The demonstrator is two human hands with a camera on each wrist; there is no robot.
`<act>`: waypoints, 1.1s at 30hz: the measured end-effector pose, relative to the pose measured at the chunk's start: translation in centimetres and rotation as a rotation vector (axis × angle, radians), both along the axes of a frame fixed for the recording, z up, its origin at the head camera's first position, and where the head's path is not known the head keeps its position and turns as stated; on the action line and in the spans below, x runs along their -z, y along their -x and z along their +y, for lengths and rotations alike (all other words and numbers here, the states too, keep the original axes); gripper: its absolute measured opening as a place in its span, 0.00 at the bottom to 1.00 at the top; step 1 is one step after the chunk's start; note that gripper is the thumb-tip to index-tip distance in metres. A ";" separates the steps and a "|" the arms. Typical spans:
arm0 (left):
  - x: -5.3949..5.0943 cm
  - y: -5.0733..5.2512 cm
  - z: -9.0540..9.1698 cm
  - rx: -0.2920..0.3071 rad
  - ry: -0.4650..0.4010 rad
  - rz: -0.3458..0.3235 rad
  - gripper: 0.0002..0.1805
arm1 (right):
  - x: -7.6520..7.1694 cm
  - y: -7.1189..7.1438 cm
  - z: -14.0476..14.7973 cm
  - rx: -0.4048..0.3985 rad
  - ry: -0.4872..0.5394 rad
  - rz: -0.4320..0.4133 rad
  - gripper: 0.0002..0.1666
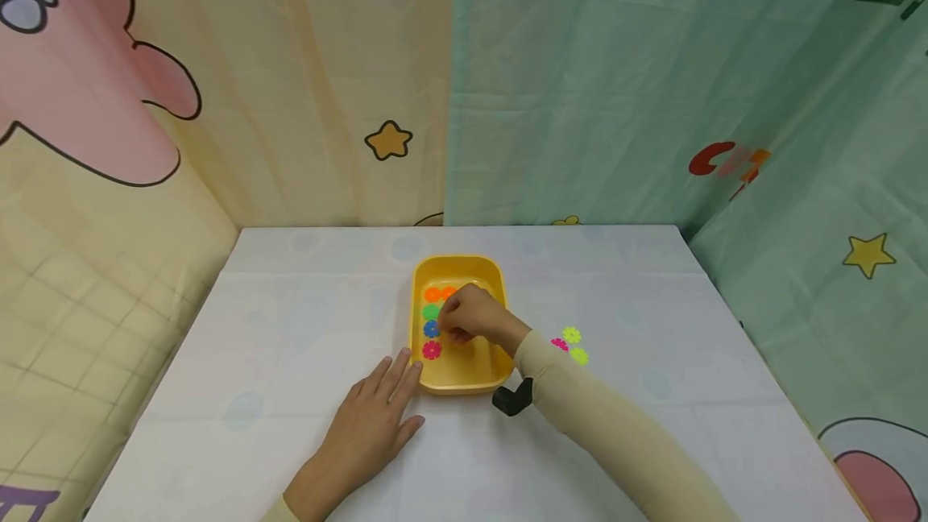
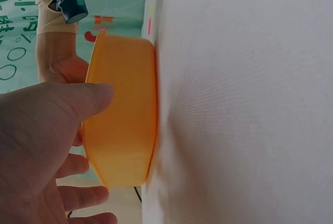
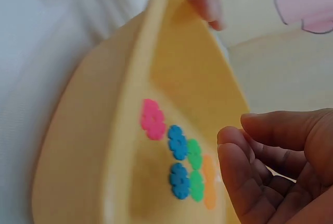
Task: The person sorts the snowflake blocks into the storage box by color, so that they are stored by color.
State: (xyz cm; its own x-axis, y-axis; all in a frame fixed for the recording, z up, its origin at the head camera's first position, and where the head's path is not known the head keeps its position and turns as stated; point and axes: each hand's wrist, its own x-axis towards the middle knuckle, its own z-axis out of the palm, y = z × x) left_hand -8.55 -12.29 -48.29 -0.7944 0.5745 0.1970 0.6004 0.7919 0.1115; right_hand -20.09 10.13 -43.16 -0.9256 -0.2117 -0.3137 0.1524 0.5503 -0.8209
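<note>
Flower-shaped plastic pieces lie in a yellow tray [image 1: 482, 377]. In the right wrist view they are one pink piece [image 3: 153, 120], two blue pieces [image 3: 180, 181], two green pieces [image 3: 194, 154] and two orange pieces [image 3: 209, 195]. Over the tray is my right hand [image 1: 474, 316], thumb and index fingertips close together; no piece shows between them in the right wrist view. My left hand [image 1: 373, 421] reaches the tray's near left corner, fingers mostly straight. The left wrist view has its thumb [image 2: 93, 99] against the tray's outer wall.
To the right of the tray, two yellow-green pieces [image 1: 572, 335] and a pink piece [image 1: 559, 344] lie on the white tabletop [image 1: 304, 321]. A black device [image 1: 513, 398] is at the right wrist. Printed curtains [image 1: 565, 103] stand behind the table and along its sides.
</note>
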 end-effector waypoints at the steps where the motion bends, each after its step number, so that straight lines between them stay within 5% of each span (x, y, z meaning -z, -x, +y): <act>1: 0.0 0.1 0.0 -0.003 0.003 0.000 0.44 | -0.3 0.0 0.3 0.004 0.018 -0.003 0.08; 18: -0.4 0.5 -0.5 -0.032 0.009 0.016 0.43 | -2.4 -1.3 9.5 0.195 0.049 0.003 0.10; 33: -1.3 1.8 -1.8 -0.065 0.039 0.068 0.40 | 0.1 -3.9 17.3 0.345 0.003 -0.017 0.12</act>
